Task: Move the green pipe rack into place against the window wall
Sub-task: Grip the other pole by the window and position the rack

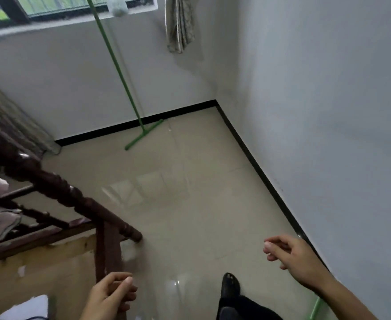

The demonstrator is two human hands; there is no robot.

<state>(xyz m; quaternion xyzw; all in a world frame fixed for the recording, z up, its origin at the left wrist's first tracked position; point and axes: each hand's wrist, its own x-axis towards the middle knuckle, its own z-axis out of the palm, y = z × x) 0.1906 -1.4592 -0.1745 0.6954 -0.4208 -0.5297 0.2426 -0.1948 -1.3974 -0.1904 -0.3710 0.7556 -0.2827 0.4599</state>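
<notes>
One upright of the green pipe rack [118, 72] rises near the window wall [51, 84], its T-shaped foot resting on the floor just in front of the black skirting. Another green pipe piece [314, 308] shows at the bottom right, under my right forearm. My left hand [111, 296] hovers low by the bed corner, fingers loosely curled and holding nothing. My right hand [289, 252] is out over the floor near the right wall, fingers apart and empty. Neither hand touches the rack.
A dark wooden bed frame [74, 202] with bedding fills the left side. A curtain [180, 24] hangs in the far corner. The right wall [328, 112] runs along the tiled floor [190, 192]. My foot in a dark shoe [230, 287] is at the bottom.
</notes>
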